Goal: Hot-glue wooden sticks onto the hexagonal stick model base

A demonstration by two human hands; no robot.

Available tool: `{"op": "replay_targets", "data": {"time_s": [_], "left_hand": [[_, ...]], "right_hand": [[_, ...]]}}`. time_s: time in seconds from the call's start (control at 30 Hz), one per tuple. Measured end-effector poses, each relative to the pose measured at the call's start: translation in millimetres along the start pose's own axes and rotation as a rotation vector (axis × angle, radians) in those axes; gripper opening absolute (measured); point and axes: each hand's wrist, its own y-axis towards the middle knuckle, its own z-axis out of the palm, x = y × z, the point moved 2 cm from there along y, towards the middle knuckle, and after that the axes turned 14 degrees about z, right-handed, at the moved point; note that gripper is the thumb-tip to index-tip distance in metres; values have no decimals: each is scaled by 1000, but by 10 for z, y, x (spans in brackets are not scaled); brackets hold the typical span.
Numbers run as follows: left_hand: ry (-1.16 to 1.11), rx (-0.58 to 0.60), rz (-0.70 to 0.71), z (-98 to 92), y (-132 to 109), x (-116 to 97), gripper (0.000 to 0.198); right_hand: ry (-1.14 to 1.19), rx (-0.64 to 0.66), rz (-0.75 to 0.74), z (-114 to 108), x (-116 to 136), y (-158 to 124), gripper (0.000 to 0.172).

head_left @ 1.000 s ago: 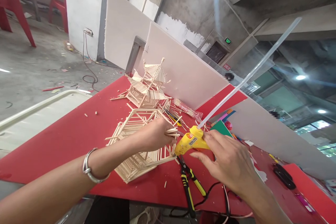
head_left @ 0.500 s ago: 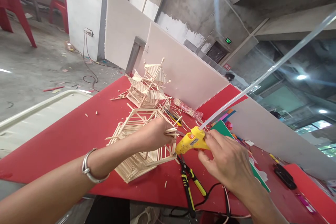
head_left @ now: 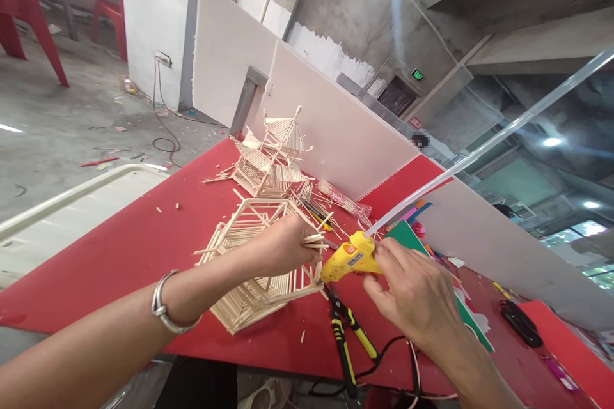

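Glue gun (head_left: 346, 262), centre right of frame: yellow, greyish label with dark markings. Glue stick (head_left: 480, 148), running to the right edge: translucent white. Stick frame (head_left: 235, 316), centre: pale straw, patterned in close parallel lines. Stick tower (head_left: 283, 133), above it: same straw tone, striped roofs. Table (head_left: 144, 255): red. Pliers (head_left: 342, 348), lower centre: handles black and yellow, banded. Bracelet (head_left: 160, 307), lower left: silver. Partition board (head_left: 330, 121), upper centre: off-white. Chair (head_left: 36, 0), upper left: red.

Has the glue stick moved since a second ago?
Yes: the glue stick has swung right, its upper end farther from the green sign and out of frame.
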Motion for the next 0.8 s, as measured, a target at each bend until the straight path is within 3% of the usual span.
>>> {"op": "replay_targets", "data": {"time_s": [0.7,0.8], "left_hand": [[1,-1,-2,-2,7,-34,23],[2,19,2,3,12,-29,26]], "right_hand": [[7,10,47,56,-15,-43,10],[14,11,81,53,-21,-59,16]]}}
